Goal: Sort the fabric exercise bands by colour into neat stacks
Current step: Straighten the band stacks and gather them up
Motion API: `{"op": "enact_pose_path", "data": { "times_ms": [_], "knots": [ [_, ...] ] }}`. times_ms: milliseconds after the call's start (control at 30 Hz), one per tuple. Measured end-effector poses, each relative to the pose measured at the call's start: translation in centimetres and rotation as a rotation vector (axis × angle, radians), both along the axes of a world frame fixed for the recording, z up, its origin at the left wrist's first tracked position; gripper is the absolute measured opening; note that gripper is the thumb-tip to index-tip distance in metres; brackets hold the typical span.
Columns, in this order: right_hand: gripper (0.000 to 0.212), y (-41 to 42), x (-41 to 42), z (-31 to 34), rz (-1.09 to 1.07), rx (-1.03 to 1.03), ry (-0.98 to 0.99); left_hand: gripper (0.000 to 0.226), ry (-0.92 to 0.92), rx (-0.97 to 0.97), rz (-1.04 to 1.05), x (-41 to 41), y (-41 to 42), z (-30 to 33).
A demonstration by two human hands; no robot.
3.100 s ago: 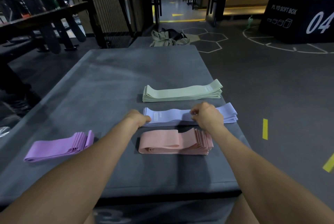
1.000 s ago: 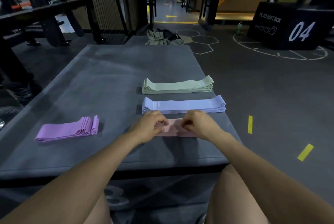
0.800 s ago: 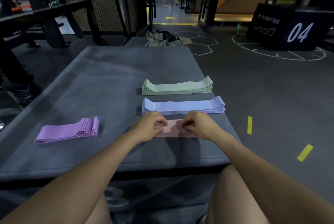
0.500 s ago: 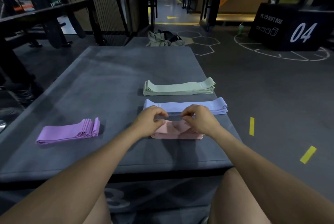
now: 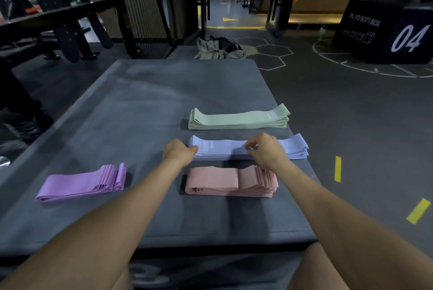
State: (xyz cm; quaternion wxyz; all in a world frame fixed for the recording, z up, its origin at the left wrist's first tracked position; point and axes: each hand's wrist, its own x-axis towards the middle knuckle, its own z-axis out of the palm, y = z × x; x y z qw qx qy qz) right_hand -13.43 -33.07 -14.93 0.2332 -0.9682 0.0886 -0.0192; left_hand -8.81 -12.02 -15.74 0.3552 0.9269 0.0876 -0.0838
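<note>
The blue stack (image 5: pixel 248 150) lies in the middle of three stacks on the right half of the table (image 5: pixel 150 102), with the green stack (image 5: pixel 239 119) beyond it and the pink stack (image 5: pixel 230 182) nearer the person. The left hand (image 5: pixel 178 152) sits at the blue stack's left end with its fingers curled against the edges of the bands. The right hand (image 5: pixel 264 149) is over the middle of the stack, fingers curled and seeming to pinch the top band, though the exact hold is too blurred to be sure of.

The step in hand looks like squaring up this stack. To do it well, the person would press both ends inward evenly, so that the band edges line up without the top layers sliding toward the table's right edge, which is close to the stack's far end. Fabric bands slip over each other easily, so light, flat pressure suits better than a tug.

The pink stack's right end is fanned and may want the same care. The purple stack (image 5: pixel 82 184), well apart on the left, is fanned too.
</note>
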Motion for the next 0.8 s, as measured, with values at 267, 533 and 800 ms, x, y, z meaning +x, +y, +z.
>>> {"op": "enact_pose_path", "data": {
  "times_ms": [267, 533, 800],
  "knots": [
    [0.024, -0.5, 0.3, -0.6, 0.003, 0.021, -0.01, 0.018, 0.182, -0.248, 0.092, 1.7, -0.5, 0.3],
    [0.022, -0.9, 0.5, -0.1, 0.026, 0.071, 0.026, 0.013, 0.231, -0.555, 0.154, 1.8, -1.0, 1.3],
    [0.023, 0.0, 2.1, 2.4, 0.098, 0.144, -0.016, 0.015, 0.072, -0.675, 0.187, 3.8, -0.2, 6.8]
  ]
}}
